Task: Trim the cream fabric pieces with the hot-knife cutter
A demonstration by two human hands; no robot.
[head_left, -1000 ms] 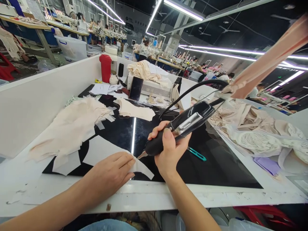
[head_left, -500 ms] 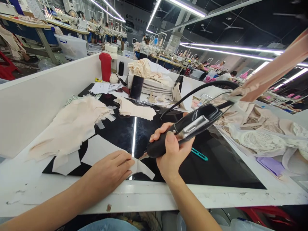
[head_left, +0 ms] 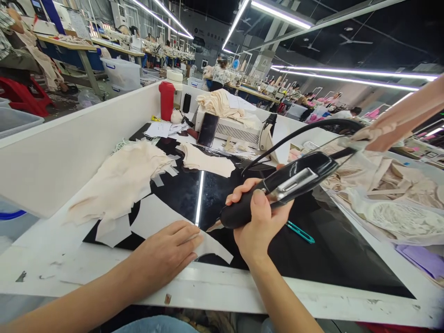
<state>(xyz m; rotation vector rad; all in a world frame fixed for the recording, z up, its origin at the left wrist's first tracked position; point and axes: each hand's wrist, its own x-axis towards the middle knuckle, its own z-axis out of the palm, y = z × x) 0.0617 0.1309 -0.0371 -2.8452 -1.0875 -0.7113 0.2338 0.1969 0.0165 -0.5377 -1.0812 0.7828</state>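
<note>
Head view: your right hand (head_left: 258,224) is closed around the black corded cutting tool (head_left: 277,187), with the thumb on top, and its metal tip points down to the white fabric piece (head_left: 156,217). Just left of this grip, your left hand (head_left: 166,252) lies flat and open on that piece, on the black glass surface (head_left: 329,249). A teal clipper (head_left: 300,232) lies just right of the grip, and a beige fabric pile (head_left: 120,182) lies further left.

A single head-worn camera looks forward and down from close above the near edge of the table (head_left: 243,296), with both forearms entering from below and the factory hall stretching far behind.
</note>
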